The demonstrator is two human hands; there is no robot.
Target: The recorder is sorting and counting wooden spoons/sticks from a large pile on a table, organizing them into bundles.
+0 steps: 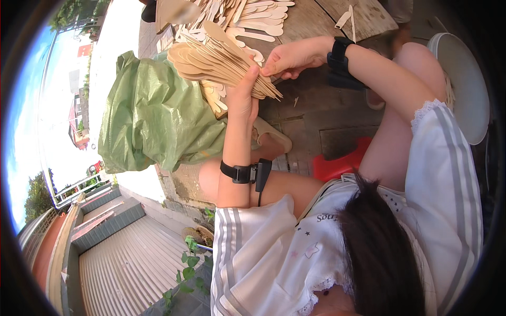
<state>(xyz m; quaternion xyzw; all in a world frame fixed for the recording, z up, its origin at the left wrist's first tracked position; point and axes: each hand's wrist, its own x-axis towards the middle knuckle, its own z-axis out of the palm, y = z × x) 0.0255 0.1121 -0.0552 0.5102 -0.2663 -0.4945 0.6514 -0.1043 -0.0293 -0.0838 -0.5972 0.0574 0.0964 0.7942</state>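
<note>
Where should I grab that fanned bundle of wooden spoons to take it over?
Grip the bundle of wooden spoons at its narrow handle end, where the left hand clasps it. Come from the right hand's side: the handles converge there, while the bowls splay wide.

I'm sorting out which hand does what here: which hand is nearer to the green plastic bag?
Left. The left hand grips the bundle of wooden spoons right beside the green bag. The right hand pinches the bundle's far side, farther from the bag.

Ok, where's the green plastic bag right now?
Head view, left of centre: the green plastic bag lies beside the fanned bundle of wooden spoons held in the left hand.
</note>
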